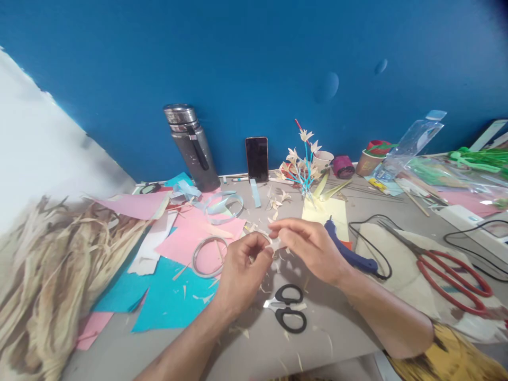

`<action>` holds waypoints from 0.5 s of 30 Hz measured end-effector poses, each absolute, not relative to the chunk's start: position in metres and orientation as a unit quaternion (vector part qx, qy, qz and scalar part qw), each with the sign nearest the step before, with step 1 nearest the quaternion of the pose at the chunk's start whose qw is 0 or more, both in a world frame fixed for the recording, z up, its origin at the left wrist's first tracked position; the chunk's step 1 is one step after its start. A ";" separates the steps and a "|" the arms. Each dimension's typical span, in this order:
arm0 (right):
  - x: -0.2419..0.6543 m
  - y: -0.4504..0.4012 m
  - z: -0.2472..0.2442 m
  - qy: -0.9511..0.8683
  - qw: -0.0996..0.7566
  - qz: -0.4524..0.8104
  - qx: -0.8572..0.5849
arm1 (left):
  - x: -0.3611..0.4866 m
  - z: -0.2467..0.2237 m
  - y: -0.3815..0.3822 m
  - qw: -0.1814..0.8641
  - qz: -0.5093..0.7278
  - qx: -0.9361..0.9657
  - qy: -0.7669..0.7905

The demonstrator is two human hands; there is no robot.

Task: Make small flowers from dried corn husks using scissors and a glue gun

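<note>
My left hand [244,267] is closed, thumb and forefinger pinching a small pale piece of husk [277,245]. From the right, my right hand [311,246] closes its bent fingers on the same piece; its fingertips partly hide it. Just below both hands lie small black-handled scissors [289,308], among pale scraps. A roll of tape [209,257] rests on pink paper to the left of my left hand. Beyond my hands stands a bunch of pale husk flowers [305,159] on blue stems. Beside my right wrist lies a blue glue gun [347,248].
Dried corn husks [43,280] pile up at left beside blue paper [174,296]. A thermos [192,148] and a phone [257,159] stand by the wall. Large red-handled scissors [452,275], a black cord and a plastic bottle [415,140] occupy the right side.
</note>
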State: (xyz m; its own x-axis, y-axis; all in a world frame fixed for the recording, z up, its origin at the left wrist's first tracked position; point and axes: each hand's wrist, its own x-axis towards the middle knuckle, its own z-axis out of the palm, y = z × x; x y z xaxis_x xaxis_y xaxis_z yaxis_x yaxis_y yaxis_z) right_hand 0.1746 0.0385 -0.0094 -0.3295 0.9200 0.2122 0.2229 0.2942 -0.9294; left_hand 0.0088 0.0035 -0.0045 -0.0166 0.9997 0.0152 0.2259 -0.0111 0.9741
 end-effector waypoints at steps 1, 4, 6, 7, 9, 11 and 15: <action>0.173 0.038 -0.010 -0.720 0.396 0.401 -0.406 | 0.009 -0.005 0.003 0.413 0.448 0.560 0.562; 0.169 0.037 -0.011 -0.746 0.396 0.338 -0.415 | 0.010 -0.006 0.004 0.388 0.462 0.555 0.572; 0.169 0.037 -0.011 -0.721 0.402 0.361 -0.433 | 0.009 -0.007 0.005 0.406 0.481 0.527 0.571; 0.169 0.037 -0.011 -0.703 0.405 0.385 -0.440 | 0.009 -0.007 0.005 0.418 0.492 0.509 0.569; 0.170 0.038 -0.012 -0.666 0.407 0.441 -0.443 | 0.008 -0.006 0.006 0.440 0.507 0.479 0.566; 0.170 0.038 -0.014 -0.631 0.407 0.501 -0.430 | 0.007 -0.004 0.007 0.456 0.506 0.468 0.562; 0.167 0.039 -0.017 -0.574 0.399 0.585 -0.411 | 0.007 0.000 0.006 0.469 0.497 0.476 0.553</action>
State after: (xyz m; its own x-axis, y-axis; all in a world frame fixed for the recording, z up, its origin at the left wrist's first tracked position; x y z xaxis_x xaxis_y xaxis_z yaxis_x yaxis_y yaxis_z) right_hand 0.1668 0.0385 -0.0165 -0.3431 0.9390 -0.0225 0.0057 -0.0219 -0.9997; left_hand 0.0069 0.0056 -0.0002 -0.1062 0.9933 -0.0459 0.0602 0.0525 0.9968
